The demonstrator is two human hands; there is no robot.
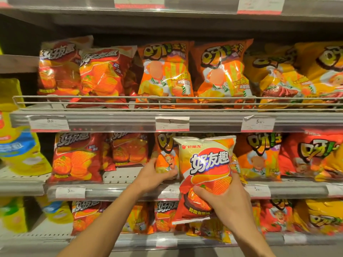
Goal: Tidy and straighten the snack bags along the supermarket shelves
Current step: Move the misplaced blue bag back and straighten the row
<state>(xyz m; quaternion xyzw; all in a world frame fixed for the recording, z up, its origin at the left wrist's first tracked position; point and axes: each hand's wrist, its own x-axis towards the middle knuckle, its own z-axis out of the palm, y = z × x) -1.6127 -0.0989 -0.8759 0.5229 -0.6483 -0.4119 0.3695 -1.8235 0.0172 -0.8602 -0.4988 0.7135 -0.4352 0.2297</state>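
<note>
My right hand grips a red and cream chip bag by its lower half and holds it upright in front of the middle shelf. My left hand reaches onto that shelf and clasps the lower edge of an orange bag with a cartoon chef, which stands just left of the held bag. Further left on the same shelf stand red chip bags of the same brand as the held one, with a bare patch of shelf between them and my left hand.
The upper shelf carries red, orange and yellow bags behind a wire rail. Orange and red bags fill the middle shelf's right side. More bags line the bottom shelf. Yellow bags hang at the left. Price tags sit on the shelf edges.
</note>
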